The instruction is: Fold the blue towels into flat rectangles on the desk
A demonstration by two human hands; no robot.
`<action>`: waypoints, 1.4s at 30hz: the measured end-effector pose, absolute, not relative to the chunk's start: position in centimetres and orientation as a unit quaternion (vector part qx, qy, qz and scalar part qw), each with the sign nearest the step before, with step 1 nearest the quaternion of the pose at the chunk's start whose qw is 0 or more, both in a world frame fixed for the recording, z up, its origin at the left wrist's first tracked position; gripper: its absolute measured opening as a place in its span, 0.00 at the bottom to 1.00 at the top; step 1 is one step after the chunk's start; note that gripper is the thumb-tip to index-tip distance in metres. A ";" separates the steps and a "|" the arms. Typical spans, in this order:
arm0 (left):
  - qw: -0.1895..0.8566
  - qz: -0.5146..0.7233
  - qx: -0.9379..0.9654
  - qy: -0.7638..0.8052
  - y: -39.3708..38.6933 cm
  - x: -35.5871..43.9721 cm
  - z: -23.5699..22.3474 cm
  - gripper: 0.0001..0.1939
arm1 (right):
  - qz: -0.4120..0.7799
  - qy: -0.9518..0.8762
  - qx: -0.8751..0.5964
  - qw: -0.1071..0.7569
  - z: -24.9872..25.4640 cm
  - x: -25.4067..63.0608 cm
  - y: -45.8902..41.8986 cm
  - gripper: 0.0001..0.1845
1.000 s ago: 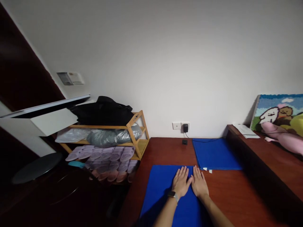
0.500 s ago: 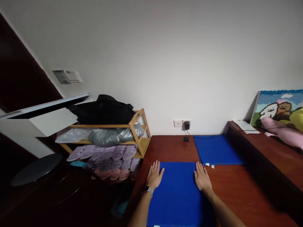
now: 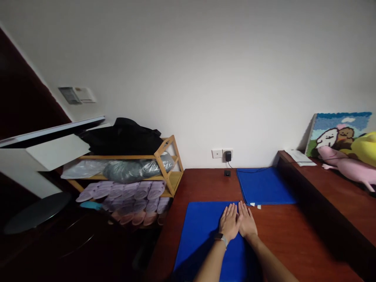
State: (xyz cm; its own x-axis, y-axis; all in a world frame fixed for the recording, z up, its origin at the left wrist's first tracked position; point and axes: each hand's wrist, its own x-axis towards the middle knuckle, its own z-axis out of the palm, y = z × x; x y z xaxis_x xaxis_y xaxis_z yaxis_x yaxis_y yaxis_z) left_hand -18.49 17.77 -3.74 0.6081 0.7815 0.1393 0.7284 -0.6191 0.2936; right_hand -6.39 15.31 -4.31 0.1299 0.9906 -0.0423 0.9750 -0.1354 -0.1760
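On red-brown desk (image 3: pixel 288 235), L hand (image 3: pixel 229 227) & R hand (image 3: pixel 247 225) lie flat, unclenched, close together, at R edge of blue cloth (image 3: pixel 202 227); 2nd cloth (image 3: pixel 266 186) just beyond, slipper rack (image 3: pixel 163 172) L, pink plush (image 3: pixel 349 166) R.

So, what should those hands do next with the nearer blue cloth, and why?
Probably slide the left hand leftward over the nearer blue cloth, the right hand bracing its right edge. Both hands lie flat and close together near that edge, while the cloth's left part has no hand on it, so a sweep might smooth it.
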 end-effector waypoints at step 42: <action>0.064 0.075 0.839 0.535 20.5 -27.6 -2.4 0.39 | 0.114 -0.622 -0.769 0.094 -2.6 -6.8 15.4 0.35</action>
State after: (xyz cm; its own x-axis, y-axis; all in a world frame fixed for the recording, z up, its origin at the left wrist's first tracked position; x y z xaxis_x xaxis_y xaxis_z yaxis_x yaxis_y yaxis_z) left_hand -27.64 20.54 -2.36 0.4171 0.9071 0.0563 0.8879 -0.4199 0.1877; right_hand -6.81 15.39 -2.62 0.1996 0.9781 -0.0583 0.9355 -0.2079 -0.2858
